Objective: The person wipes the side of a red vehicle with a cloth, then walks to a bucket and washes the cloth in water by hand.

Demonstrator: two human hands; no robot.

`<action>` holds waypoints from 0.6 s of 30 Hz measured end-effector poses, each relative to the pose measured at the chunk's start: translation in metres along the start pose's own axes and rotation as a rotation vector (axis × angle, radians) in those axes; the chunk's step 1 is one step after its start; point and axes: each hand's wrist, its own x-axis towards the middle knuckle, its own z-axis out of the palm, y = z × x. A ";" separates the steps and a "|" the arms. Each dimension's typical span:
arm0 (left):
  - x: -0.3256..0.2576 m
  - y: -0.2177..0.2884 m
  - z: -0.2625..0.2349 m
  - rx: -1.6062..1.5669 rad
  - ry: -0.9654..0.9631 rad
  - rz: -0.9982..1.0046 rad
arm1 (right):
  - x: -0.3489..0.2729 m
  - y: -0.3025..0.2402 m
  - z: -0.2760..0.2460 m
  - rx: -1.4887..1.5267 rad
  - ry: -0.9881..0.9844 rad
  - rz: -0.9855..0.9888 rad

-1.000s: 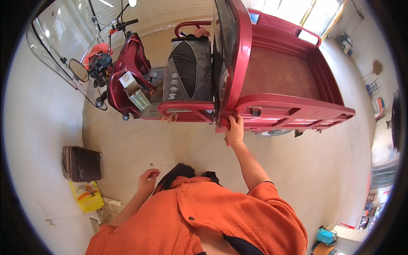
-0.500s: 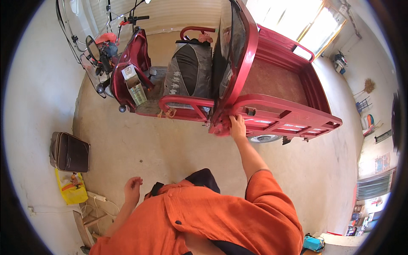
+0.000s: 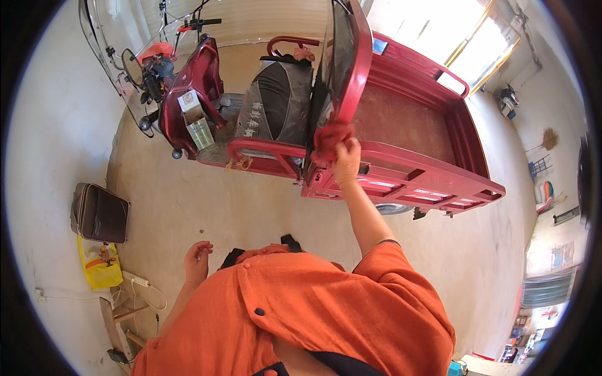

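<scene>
My right hand point(image 3: 347, 160) is closed on a red cloth point(image 3: 331, 141). The cloth is pressed against the front corner of the tricycle's red frame, where the upright post meets the side of the cargo bed point(image 3: 401, 116). Beside the cloth stands the post with its dark window panel point(image 3: 329, 69). My left hand point(image 3: 199, 255) hangs low at my left side, fingers loosely curled and apart, with nothing in it. It touches none of the things around it.
Left of the post is the tricycle's black and grey seat point(image 3: 276, 100); a small box point(image 3: 191, 106) lies on its footboard. A dark suitcase point(image 3: 100, 213), yellow bag point(image 3: 100, 266), power strip point(image 3: 135, 279) and wooden stool point(image 3: 119, 319) stand along the left wall.
My right hand has moved up from the side panel's lower corner to the base of the post, and the red cloth now shows more. My left hand has risen slightly.
</scene>
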 end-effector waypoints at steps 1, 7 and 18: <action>0.002 0.006 0.010 0.002 -0.010 -0.014 | -0.010 -0.002 0.001 -0.077 -0.080 -0.046; 0.012 -0.017 0.028 -0.024 0.034 -0.026 | 0.023 -0.018 -0.037 0.001 -0.248 -0.108; -0.014 0.062 0.093 0.041 -0.117 -0.204 | 0.298 -0.038 -0.082 -0.026 0.043 -0.020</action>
